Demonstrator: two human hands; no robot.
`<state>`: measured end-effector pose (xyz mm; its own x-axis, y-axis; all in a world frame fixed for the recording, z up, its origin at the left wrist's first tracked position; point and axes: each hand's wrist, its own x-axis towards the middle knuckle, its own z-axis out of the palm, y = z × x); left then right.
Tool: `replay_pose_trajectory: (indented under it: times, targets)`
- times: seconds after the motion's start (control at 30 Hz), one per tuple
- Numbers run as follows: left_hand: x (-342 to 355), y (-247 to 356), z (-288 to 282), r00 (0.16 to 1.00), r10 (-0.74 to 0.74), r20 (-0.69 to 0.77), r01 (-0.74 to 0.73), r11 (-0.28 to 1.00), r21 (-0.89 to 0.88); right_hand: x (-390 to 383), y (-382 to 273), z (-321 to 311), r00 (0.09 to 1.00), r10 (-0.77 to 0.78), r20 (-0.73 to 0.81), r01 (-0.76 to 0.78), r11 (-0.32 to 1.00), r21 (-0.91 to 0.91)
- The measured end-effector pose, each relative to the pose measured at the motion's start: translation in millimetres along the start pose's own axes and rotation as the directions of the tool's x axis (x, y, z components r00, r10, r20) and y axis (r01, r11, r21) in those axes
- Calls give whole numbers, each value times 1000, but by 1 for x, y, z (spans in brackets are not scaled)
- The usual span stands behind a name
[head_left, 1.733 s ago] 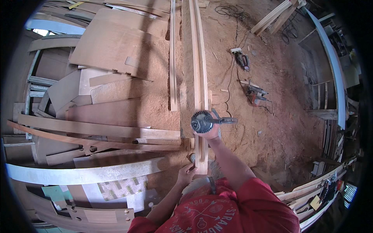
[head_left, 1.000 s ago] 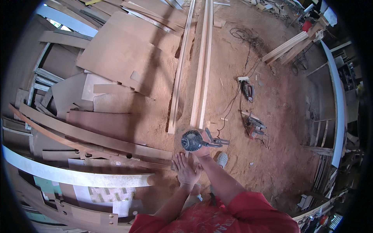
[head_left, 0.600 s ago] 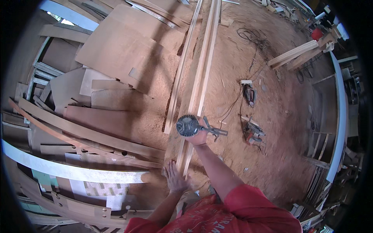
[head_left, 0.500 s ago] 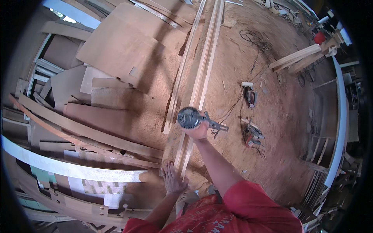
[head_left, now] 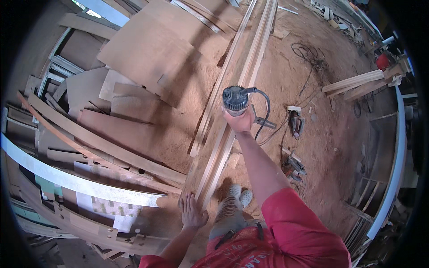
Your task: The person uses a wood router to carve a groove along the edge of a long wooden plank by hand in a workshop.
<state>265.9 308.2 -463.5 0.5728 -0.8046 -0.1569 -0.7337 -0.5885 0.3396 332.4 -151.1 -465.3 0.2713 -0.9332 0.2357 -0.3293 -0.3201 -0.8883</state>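
A bundle of long pale wooden strips (head_left: 232,120) runs away from the person across the sawdust-covered floor (head_left: 321,147), with the round black-topped electric router (head_left: 235,98) on top of it under the right hand (head_left: 240,120), and the left hand (head_left: 192,212) lying flat at its near end. To the left of the strips lie large flat brown plywood sheets (head_left: 156,49) and curved wooden boards (head_left: 98,143). To the right, two small corded power tools (head_left: 296,124) rest on the floor, with short stacked timber battens (head_left: 357,85) farther right and behind them.
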Motion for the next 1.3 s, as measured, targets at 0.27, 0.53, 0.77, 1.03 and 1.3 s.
replay_pose_trajectory:
  times: [0.27,0.53,0.77,1.03,1.3]
  targets:
    - [0,-1,-5,999,-14,32,15,1000,-2,79,7,9,997,77,9,-77,997,12]
    - [3,-6,5,1000,-16,-26,17,1000,0,184,41,20,1000,18,20,-19,999,28]
    - [18,10,2,999,-26,-39,27,999,23,275,62,21,999,49,13,-49,999,5]
    - [38,36,-36,939,-144,312,81,975,207,358,72,36,998,62,-1,-62,998,1]
    - [387,146,-12,950,-190,-246,135,965,-225,405,100,47,1000,7,21,-12,965,263]
